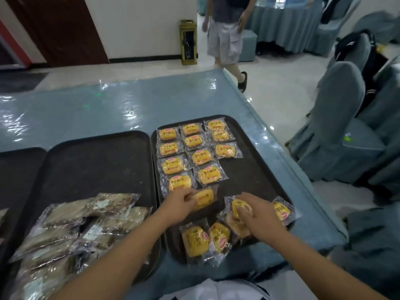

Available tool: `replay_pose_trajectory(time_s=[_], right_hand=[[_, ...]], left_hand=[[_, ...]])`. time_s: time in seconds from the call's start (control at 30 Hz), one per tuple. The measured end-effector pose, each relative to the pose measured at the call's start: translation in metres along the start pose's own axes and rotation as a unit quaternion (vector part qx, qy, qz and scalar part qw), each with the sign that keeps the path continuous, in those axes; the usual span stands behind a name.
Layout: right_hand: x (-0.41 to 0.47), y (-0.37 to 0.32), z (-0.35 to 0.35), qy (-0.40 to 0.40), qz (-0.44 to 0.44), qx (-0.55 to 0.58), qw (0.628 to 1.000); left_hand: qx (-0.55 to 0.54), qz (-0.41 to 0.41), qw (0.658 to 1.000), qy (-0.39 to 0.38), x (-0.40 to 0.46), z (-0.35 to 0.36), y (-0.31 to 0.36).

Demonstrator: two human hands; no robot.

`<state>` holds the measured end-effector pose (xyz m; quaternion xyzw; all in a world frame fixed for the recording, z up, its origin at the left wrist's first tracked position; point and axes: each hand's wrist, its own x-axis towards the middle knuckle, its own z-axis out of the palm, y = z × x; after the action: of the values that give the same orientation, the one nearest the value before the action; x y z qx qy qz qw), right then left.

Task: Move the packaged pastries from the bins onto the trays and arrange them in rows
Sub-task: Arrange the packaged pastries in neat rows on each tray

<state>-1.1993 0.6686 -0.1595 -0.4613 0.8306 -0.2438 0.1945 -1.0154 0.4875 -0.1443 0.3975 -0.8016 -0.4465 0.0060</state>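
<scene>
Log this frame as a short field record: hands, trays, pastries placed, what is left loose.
left hand: pinches a yellow pastry pack at the foot of the middle column
right hand: grips a pack in the loose pile
right tray: eleven yellow packs in three columns, four, four, three
middle tray: brown packs heaped at its near end
background: a person walking, covered chairs

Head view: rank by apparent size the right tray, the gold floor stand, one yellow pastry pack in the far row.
1. right tray
2. gold floor stand, though it stands farther off, so true size is unsure
3. yellow pastry pack
</scene>
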Motion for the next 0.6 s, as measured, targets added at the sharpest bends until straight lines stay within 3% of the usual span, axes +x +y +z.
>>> replay_pose_trajectory(time_s=[0.13, 0.43, 0.5, 0.6], right_hand=[[-0.004, -0.022, -0.004, 0.052, -0.030, 0.059, 0.996], [-0.017, -0.059, 0.003, 0.124, -0.172, -0.046, 0.976], [-0.018, -0.060, 0.006, 0.142, -0.154, -0.020, 0.978], [-0.023, -0.062, 0.001, 0.162, -0.038, 0.125, 0.978]], left_hand=[[-0.183, -0.014, 0.983, 0.026, -0.005, -0.032, 0.019], [-0.288, -0.009, 0.958, 0.014, -0.011, -0.045, 0.043], [-0.328, -0.022, 0.944, 0.019, -0.010, -0.040, 0.046], [-0.383, -0.052, 0.919, 0.072, -0.013, -0.022, 0.051]])
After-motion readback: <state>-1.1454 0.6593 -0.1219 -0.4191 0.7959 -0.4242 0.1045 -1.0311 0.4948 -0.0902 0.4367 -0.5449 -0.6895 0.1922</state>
